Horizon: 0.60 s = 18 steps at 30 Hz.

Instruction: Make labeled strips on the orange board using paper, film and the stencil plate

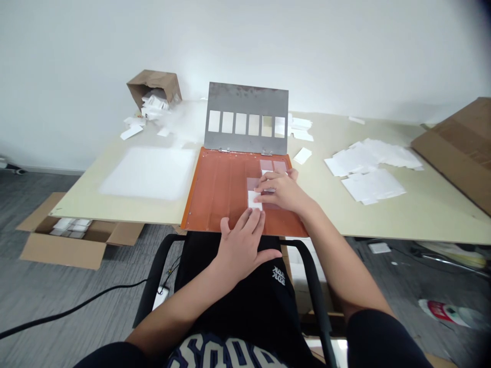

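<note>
My left hand (243, 243) lies with its fingers spread at the near edge of an orange board (215, 194). Its fingertips touch the lower end of a white card (254, 200), which rests on a clear plastic sleeve (252, 183). Over the right part of the board, my right hand (282, 191) has bent fingers at the card's upper right; whether they pinch anything is hidden. Beyond it, more clear sleeves (266, 165) with white pieces lie partly covered by that hand. A grey metal plate (247, 97) with a row of rectangular windows stands hinged up at the board's far edge.
On the table (307, 214), a tipped cardboard box (153, 79) spills white packets at the back left, near a translucent sheet stack (149, 171). White sheets (376, 179) and a large carton (460, 153) are at right. An open box (63, 250) stands on the floor.
</note>
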{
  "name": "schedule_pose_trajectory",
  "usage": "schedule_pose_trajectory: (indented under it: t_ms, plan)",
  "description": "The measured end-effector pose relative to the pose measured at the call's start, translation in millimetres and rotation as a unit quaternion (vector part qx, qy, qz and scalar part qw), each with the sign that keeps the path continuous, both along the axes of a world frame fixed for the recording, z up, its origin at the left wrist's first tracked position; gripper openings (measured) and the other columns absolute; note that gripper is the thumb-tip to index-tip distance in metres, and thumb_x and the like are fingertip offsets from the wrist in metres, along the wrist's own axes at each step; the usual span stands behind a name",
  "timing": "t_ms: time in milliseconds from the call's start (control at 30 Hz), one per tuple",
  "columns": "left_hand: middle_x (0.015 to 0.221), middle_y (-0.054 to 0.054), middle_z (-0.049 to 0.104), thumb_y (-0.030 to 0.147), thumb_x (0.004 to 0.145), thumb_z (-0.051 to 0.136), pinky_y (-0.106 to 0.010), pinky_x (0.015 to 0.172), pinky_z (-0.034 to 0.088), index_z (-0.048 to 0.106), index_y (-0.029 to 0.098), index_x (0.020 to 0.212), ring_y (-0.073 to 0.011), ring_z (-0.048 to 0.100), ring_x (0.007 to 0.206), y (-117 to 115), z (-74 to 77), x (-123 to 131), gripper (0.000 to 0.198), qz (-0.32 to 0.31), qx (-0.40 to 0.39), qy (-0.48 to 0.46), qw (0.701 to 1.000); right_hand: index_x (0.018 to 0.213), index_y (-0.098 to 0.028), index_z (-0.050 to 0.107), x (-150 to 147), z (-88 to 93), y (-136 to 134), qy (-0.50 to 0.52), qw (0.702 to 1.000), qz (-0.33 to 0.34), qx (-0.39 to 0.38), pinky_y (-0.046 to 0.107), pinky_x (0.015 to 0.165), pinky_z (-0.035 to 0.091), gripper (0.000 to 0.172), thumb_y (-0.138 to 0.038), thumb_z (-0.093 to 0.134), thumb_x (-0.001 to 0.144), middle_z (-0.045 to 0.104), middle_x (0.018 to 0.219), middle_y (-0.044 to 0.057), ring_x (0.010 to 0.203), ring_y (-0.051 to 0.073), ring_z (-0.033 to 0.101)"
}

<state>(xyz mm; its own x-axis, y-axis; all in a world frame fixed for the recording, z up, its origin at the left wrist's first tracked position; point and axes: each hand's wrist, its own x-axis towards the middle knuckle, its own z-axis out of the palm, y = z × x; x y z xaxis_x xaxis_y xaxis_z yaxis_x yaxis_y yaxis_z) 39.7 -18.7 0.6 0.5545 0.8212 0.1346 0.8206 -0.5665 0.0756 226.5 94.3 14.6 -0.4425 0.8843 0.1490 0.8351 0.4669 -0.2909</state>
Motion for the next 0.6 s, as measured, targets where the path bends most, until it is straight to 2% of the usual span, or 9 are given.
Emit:
schedule_pose_trajectory:
  t_ms: [133,267,333,467,600]
  plan:
    - [0.15,-0.016,0.048,0.073,0.091,0.019,-0.055,0.098,0.039,0.043,0.017,0.147,-0.0334,0.042,0.137,1.1,-0.5,-0.8,0.083,0.0,0.003,-0.004,1.0,0.083,-0.03,0.076,-0.4,4.1,-0.3,-0.012,1.0,0.0,0.0,0.049,0.088,0.024,0.027,-0.05,0.059,0.09,0.069,0.105,0.003,0.102,0.028,0.057]
    - [0.149,-0.016,0.049,0.073,0.091,0.019,-0.055,0.098,0.04,0.044,0.016,0.146,-0.0329,0.044,0.135,3.1,-1.0,-1.8,0.084,-0.007,0.005,-0.012,1.0,0.106,-0.031,0.074,0.6,5.8,3.6,-0.017,0.999,-0.024,0.016,0.053,0.09,0.025,0.032,-0.054,0.059,0.09,0.067,0.114,0.007,0.109,0.032,0.053]
    - [0.149,-0.016,0.049,0.073,0.092,0.017,-0.055,0.097,0.04,0.045,0.015,0.145,-0.0322,0.045,0.135,3.4,-0.8,-1.7,0.083,-0.008,0.007,-0.014,1.0,0.111,-0.03,0.073,1.4,4.4,6.1,-0.034,0.998,-0.049,0.028,0.054,0.09,0.026,0.035,-0.054,0.056,0.092,0.065,0.118,0.01,0.112,0.035,0.05]
    - [0.148,-0.015,0.05,0.073,0.092,0.018,-0.054,0.096,0.04,0.046,0.015,0.145,-0.0319,0.044,0.135,2.5,-0.5,-0.8,0.083,-0.005,0.016,-0.013,1.0,0.105,-0.03,0.076,2.4,0.8,7.6,-0.054,0.997,-0.049,0.031,0.054,0.089,0.026,0.031,-0.048,0.053,0.095,0.065,0.116,0.011,0.109,0.034,0.051]
    - [0.148,-0.015,0.051,0.073,0.091,0.018,-0.054,0.096,0.04,0.047,0.015,0.144,-0.0323,0.044,0.135,2.0,-1.4,-0.4,0.084,-0.004,0.023,-0.015,1.0,0.099,-0.03,0.075,1.5,1.3,4.6,-0.013,0.998,-0.049,0.033,0.05,0.087,0.027,0.027,-0.046,0.054,0.094,0.068,0.113,0.007,0.107,0.032,0.053]
